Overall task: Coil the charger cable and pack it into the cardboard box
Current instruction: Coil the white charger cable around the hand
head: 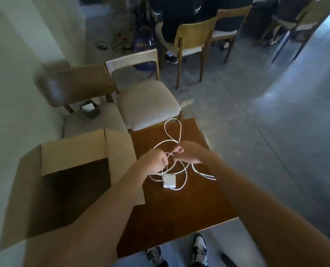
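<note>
A white charger cable (173,130) lies in loose loops on the small brown table (179,205), running down to its white square power brick (169,181). My left hand (154,160) is closed around strands of the cable just above the brick. My right hand (189,152) pinches another strand close beside it, fingertips almost meeting the left hand. One long loop reaches to the table's far edge. The open cardboard box (73,151) stands on the table's left side, flaps up, its dark inside showing nothing that I can make out.
Two cushioned wooden chairs (146,105) stand right behind the table, one with a small dark object (90,109) on its seat. A wall runs along the left. Further back are more chairs (191,37), seated people and cables on the grey floor. My shoes (198,247) show below the table.
</note>
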`<state>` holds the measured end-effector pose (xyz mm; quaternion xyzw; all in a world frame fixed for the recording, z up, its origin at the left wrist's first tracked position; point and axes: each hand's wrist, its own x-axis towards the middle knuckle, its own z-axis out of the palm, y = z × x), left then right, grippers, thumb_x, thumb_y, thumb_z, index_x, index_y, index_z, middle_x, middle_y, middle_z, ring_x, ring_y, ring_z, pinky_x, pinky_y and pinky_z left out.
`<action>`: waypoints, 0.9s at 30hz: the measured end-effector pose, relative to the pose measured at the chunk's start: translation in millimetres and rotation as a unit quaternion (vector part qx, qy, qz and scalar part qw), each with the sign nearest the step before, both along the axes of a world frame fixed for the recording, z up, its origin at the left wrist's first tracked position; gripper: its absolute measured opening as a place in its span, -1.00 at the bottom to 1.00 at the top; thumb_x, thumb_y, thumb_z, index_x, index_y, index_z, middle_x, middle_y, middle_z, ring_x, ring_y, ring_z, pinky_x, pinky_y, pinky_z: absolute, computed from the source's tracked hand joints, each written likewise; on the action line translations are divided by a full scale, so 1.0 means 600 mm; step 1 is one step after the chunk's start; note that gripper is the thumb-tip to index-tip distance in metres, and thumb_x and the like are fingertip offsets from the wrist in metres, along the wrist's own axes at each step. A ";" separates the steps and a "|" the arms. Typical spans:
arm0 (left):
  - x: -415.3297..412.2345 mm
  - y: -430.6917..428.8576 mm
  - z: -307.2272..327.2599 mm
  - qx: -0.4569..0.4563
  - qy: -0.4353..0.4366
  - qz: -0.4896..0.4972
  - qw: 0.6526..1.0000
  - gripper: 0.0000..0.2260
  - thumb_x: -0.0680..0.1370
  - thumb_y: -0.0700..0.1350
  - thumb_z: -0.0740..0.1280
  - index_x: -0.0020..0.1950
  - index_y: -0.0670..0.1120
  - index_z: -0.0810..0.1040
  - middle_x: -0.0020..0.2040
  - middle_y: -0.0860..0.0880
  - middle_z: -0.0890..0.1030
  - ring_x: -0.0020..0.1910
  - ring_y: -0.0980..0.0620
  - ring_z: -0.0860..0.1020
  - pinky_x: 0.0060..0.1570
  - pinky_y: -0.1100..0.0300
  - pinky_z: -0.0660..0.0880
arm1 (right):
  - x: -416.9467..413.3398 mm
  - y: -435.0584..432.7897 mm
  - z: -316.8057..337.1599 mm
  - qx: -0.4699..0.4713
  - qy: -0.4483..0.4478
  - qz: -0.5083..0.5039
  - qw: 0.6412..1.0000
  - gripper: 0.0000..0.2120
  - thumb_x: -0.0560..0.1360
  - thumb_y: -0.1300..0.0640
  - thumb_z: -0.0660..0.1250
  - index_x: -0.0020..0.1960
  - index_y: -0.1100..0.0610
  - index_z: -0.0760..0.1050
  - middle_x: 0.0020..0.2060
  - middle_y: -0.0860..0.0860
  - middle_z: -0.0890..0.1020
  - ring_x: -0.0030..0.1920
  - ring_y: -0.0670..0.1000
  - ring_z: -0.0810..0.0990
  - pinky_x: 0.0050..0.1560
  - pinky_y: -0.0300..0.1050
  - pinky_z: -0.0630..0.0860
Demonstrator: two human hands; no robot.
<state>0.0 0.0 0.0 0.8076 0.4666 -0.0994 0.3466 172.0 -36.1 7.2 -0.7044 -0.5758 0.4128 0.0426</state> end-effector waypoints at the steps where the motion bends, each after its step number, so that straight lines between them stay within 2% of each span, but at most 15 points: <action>1: 0.000 0.001 -0.013 -0.023 0.026 -0.016 0.999 -0.77 0.62 -0.26 0.31 0.18 -0.11 0.71 0.16 -0.07 0.71 0.12 -0.03 0.65 0.18 0.10 0.57 | -0.006 -0.002 -0.013 -0.014 0.005 0.004 1.000 -0.64 0.50 0.02 0.44 0.28 0.05 0.61 0.23 0.04 0.65 0.19 0.04 0.59 0.10 -0.11 0.49; 3: -0.006 -0.002 -0.047 -0.054 0.064 -0.031 0.996 -0.76 0.64 -0.24 0.29 0.22 -0.12 0.70 0.20 -0.10 0.69 0.16 -0.07 0.63 0.24 0.07 0.54 | -0.020 -0.010 -0.046 -0.042 0.015 0.012 0.999 -0.71 0.53 0.09 0.40 0.24 0.06 0.64 0.22 0.03 0.67 0.19 0.03 0.60 0.11 -0.12 0.48; 5: -0.014 -0.006 -0.077 -0.077 0.091 -0.045 0.992 -0.74 0.65 -0.23 0.27 0.28 -0.15 0.66 0.25 -0.13 0.66 0.21 -0.12 0.61 0.29 -0.01 0.51 | -0.040 -0.022 -0.080 -0.068 0.020 0.016 0.997 -0.70 0.55 0.11 0.37 0.27 0.07 0.62 0.26 0.03 0.66 0.26 0.04 0.58 0.18 -0.10 0.49; 8: -0.023 -0.007 -0.115 -0.088 0.101 -0.047 0.990 -0.72 0.66 -0.23 0.22 0.31 -0.18 0.62 0.27 -0.14 0.64 0.21 -0.15 0.61 0.30 -0.06 0.50 | -0.063 -0.025 -0.119 -0.081 0.026 0.011 0.996 -0.64 0.55 0.08 0.37 0.34 0.06 0.59 0.28 0.03 0.64 0.30 0.06 0.56 0.17 -0.11 0.48; 12: -0.023 -0.007 -0.145 -0.070 0.128 -0.063 0.987 -0.76 0.66 -0.24 0.25 0.28 -0.21 0.61 0.13 -0.17 0.68 0.06 -0.14 0.66 0.15 -0.05 0.60 | -0.079 -0.022 -0.151 -0.089 0.030 -0.014 0.995 -0.60 0.51 0.01 0.42 0.33 0.06 0.57 0.28 0.04 0.63 0.30 0.08 0.56 0.30 0.03 0.52; 17: -0.015 0.004 -0.167 -0.013 0.164 -0.122 0.979 -0.84 0.63 -0.25 0.29 0.16 -0.23 0.61 -0.11 -0.11 0.58 -0.09 -0.11 0.63 -0.01 0.02 0.60 | -0.073 -0.017 -0.178 -0.095 0.006 0.000 0.995 -0.57 0.51 0.02 0.42 0.35 0.08 0.57 0.25 0.05 0.65 0.27 0.10 0.58 0.29 0.07 0.54; 19: -0.011 0.001 -0.168 0.008 0.177 -0.140 0.974 -0.86 0.60 -0.23 0.36 0.14 -0.20 0.60 -0.09 -0.10 0.58 -0.06 -0.10 0.64 -0.02 0.05 0.59 | -0.074 -0.017 -0.185 -0.084 -0.014 0.009 0.996 -0.56 0.47 0.06 0.45 0.34 0.06 0.56 0.24 0.03 0.65 0.26 0.09 0.58 0.26 0.08 0.56; 23: -0.008 -0.009 -0.168 -0.026 0.200 -0.162 0.966 -0.72 0.59 -0.10 0.42 0.26 -0.18 0.59 0.12 -0.16 0.66 0.13 -0.14 0.64 0.17 -0.01 0.58 | -0.080 -0.022 -0.193 -0.074 -0.035 0.039 0.996 -0.38 0.32 -0.04 0.58 0.34 -0.01 0.51 0.24 -0.01 0.57 0.23 0.07 0.56 0.17 0.07 0.57; 25: -0.007 -0.006 -0.157 -0.056 0.190 -0.156 0.968 -0.70 0.59 -0.07 0.42 0.27 -0.19 0.60 0.14 -0.17 0.66 0.15 -0.16 0.63 0.21 -0.05 0.55 | -0.079 -0.026 -0.193 -0.076 -0.038 0.058 0.995 -0.25 0.25 -0.11 0.62 0.38 -0.04 0.47 0.23 -0.02 0.57 0.22 0.06 0.55 0.17 0.08 0.56; 27: -0.006 0.008 -0.135 -0.082 0.193 -0.146 0.967 -0.75 0.57 -0.06 0.44 0.17 -0.15 0.65 0.07 -0.11 0.67 0.09 -0.13 0.64 0.19 -0.03 0.56 | -0.074 -0.028 -0.190 -0.080 -0.015 0.057 0.995 -0.18 0.26 -0.12 0.64 0.43 -0.02 0.41 0.20 -0.02 0.57 0.22 0.07 0.55 0.17 0.04 0.54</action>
